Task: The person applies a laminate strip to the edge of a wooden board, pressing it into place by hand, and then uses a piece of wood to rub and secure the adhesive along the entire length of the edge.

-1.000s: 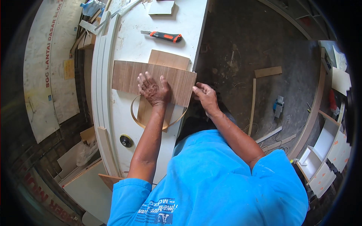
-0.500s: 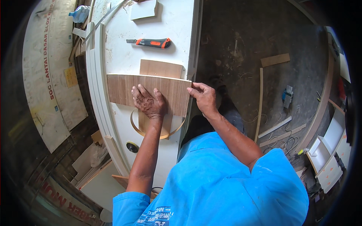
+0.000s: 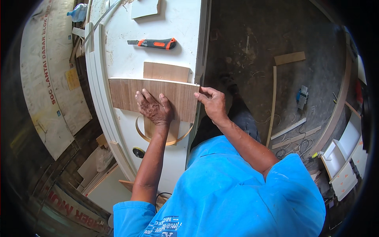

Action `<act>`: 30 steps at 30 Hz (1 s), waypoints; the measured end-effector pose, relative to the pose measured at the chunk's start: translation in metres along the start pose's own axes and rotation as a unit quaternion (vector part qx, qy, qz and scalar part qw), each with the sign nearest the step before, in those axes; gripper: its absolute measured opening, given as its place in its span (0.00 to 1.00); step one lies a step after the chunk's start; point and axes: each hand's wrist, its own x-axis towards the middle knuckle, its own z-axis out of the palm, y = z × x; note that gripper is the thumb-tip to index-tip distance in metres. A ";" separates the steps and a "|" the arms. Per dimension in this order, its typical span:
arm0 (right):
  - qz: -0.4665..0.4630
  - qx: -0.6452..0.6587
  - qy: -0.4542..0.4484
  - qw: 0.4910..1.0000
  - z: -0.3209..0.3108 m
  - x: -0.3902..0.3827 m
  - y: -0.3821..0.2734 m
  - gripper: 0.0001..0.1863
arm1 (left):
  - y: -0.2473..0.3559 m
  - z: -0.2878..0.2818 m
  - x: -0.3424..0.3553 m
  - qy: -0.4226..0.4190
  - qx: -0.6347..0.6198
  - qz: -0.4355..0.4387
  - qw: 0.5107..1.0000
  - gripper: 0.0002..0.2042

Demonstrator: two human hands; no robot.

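Wood-grain panel: here it is, the wood-grain panel [image 3: 181, 103] laid crosswise on the white surface [image 3: 173, 29], right end up at the surface's right edge
Left hand: down flat goes the left hand [image 3: 156, 111], fingers spread, palm on the panel's face near its middle
Right hand: and out at the right edge, the right hand [image 3: 215, 104] pinches the panel's end near its far corner, thumb on the near side (the other fingertips are partly hidden)
Underneath: a brown board [image 3: 166, 71] peeks out beyond the panel's far side
Loop: a thin curved strip [image 3: 137, 128] bows out on the near side, around the left wrist
Knife: a black-and-orange utility knife [image 3: 154, 43] lies farther up the surface, blade toward the left edge
Far end: there sits a white block [image 3: 145, 8]
Left edge: long white strips [image 3: 98, 67] line it, a dark disc [image 3: 138, 152] close by, nearer the person
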 end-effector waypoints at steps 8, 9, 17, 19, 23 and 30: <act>-0.007 -0.031 0.006 0.999 0.001 -0.001 -0.006 0.17 | 0.000 -0.001 0.000 -0.004 0.005 -0.001 1.000 0.38; -0.006 -0.025 0.005 1.000 0.001 -0.001 -0.004 0.17 | 0.000 -0.001 0.001 -0.005 0.005 -0.003 1.000 0.38; -0.059 0.037 0.060 0.996 0.011 -0.007 0.002 0.18 | 0.000 -0.001 0.000 -0.006 -0.002 -0.006 1.000 0.38; -0.076 -0.020 0.054 0.995 0.009 -0.006 0.003 0.19 | 0.000 -0.001 0.000 -0.006 0.000 -0.004 1.000 0.39; -0.099 -0.057 0.049 0.992 0.007 -0.005 -0.004 0.20 | 0.001 0.000 0.000 0.003 -0.002 0.000 1.000 0.39; -0.010 0.100 -0.005 0.995 -0.008 -0.002 0.000 0.18 | -0.002 0.003 -0.001 0.011 -0.002 -0.003 1.000 0.39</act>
